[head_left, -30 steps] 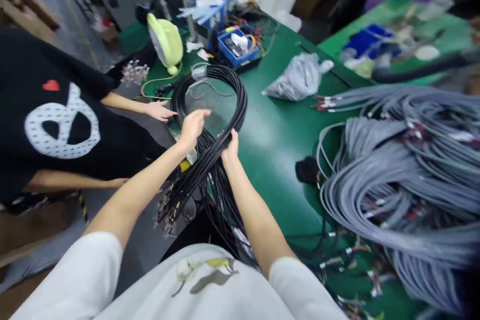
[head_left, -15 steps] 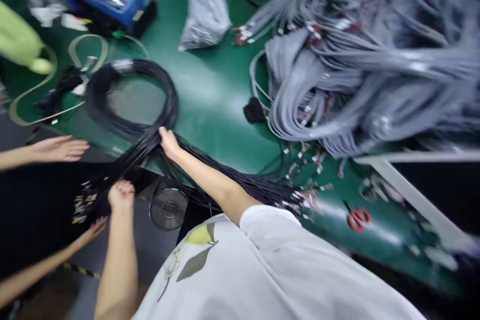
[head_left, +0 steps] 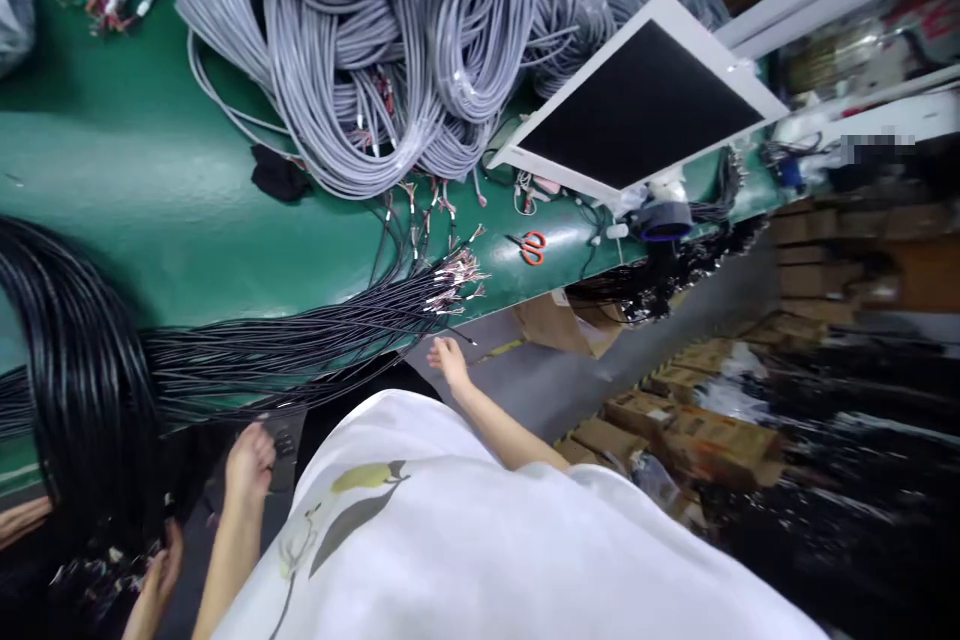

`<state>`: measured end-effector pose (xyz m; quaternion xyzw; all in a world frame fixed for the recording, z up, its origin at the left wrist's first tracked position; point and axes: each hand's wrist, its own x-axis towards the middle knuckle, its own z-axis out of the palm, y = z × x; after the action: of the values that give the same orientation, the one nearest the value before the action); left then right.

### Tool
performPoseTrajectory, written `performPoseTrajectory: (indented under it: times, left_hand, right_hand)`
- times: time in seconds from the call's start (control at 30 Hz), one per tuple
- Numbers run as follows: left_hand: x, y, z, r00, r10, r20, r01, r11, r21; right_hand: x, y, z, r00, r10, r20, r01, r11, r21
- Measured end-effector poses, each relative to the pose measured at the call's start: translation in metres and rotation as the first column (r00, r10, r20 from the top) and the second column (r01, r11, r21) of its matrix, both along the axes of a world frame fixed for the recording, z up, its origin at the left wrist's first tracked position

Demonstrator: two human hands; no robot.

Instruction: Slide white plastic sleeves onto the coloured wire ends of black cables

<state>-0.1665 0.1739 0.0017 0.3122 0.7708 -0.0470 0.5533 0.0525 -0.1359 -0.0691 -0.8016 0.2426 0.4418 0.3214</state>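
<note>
Black cables (head_left: 247, 355) lying along the green table (head_left: 187, 220) edge look limp and slithery, best gathered mid-bundle; my right hand (head_left: 448, 360) hangs open, empty, while my left hand (head_left: 251, 460) is curled, its grip unclear.

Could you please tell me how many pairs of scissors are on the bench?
1: red-handled scissors at the front edge of the green bench, below the white-framed monitor; grey cable heaps may hide more.

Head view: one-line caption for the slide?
Person's right hand by the ends of the black wires at the table edge, left hand below it; grey cables, monitor, scissors beyond.
</note>
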Motion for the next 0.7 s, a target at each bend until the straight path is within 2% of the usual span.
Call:
performPoseTrajectory:
  times: [0.07, 0.17, 0.27, 0.33, 0.4, 0.47, 0.5, 0.53, 0.6, 0.7]
  left_hand:
    - [0.011, -0.02, -0.012, 0.996, -0.091, 0.026, 0.094, 0.984, -0.15]
    - [0.022, -0.043, -0.024, 0.982, -0.18, 0.051, 0.188, 0.948, -0.257]
    - [0.033, -0.065, -0.031, 0.97, -0.223, 0.1, 0.242, 0.931, -0.272]
    - [0.044, -0.079, -0.034, 0.961, -0.236, 0.144, 0.266, 0.93, -0.252]
    - [0.056, -0.089, -0.036, 0.954, -0.248, 0.166, 0.281, 0.935, -0.215]
    - [0.066, -0.098, -0.036, 0.953, -0.263, 0.151, 0.286, 0.944, -0.165]
    - [0.069, -0.102, -0.036, 0.955, -0.269, 0.129, 0.285, 0.949, -0.136]
    - [0.072, -0.106, -0.036, 0.956, -0.273, 0.103, 0.284, 0.953, -0.107]
    - [0.073, -0.116, -0.035, 0.96, -0.276, 0.044, 0.277, 0.96, -0.04]
    - [0.07, -0.13, -0.036, 0.963, -0.267, -0.029, 0.268, 0.962, 0.044]
  right_hand:
    - [0.017, 0.005, -0.011, 0.998, 0.049, -0.028, -0.046, 0.995, 0.089]
    - [0.062, 0.005, -0.014, 0.975, 0.218, -0.029, -0.206, 0.953, 0.222]
    - [0.124, 0.0, -0.013, 0.933, 0.32, 0.166, -0.356, 0.892, 0.279]
    - [0.164, 0.008, -0.023, 0.815, 0.401, 0.419, -0.535, 0.799, 0.275]
    - [0.192, 0.025, -0.043, 0.566, 0.548, 0.616, -0.765, 0.628, 0.143]
    - [0.204, 0.041, -0.065, 0.312, 0.687, 0.656, -0.892, 0.45, -0.048]
    - [0.203, 0.045, -0.074, 0.241, 0.734, 0.635, -0.912, 0.396, -0.112]
    - [0.2, 0.045, -0.081, 0.194, 0.765, 0.614, -0.921, 0.357, -0.154]
    - [0.187, 0.038, -0.088, 0.151, 0.793, 0.59, -0.926, 0.323, -0.197]
    - [0.169, 0.017, -0.081, 0.136, 0.817, 0.561, -0.93, 0.3, -0.211]
